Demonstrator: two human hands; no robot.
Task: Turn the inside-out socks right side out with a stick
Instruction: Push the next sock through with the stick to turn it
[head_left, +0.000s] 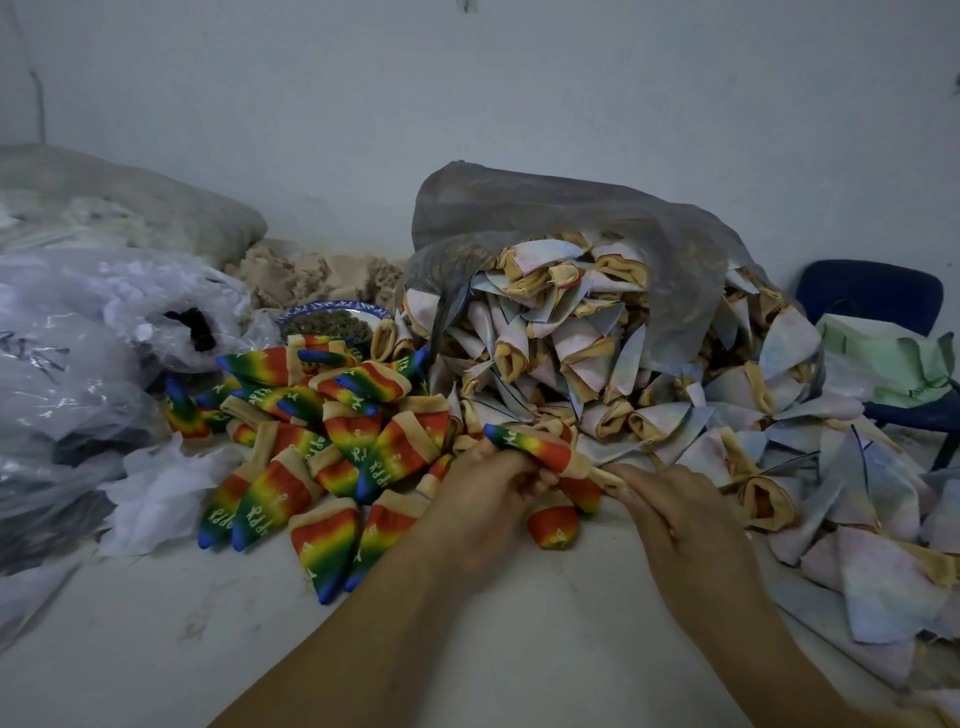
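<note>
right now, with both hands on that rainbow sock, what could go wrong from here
1. The turned rainbow pile and the pale inside-out heap meet right behind the rainbow sock held by the left hand and right hand, so finished and unfinished socks could mix.
2. The heap spills steeply out of the grey bag and might slide onto the table in front.

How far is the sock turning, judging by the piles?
Done: a pile of rainbow socks lies right side out on the left. In hand: the left hand and right hand hold one rainbow sock, colours showing. Left: a larger heap of pale inside-out socks spilling from the grey bag.
</note>
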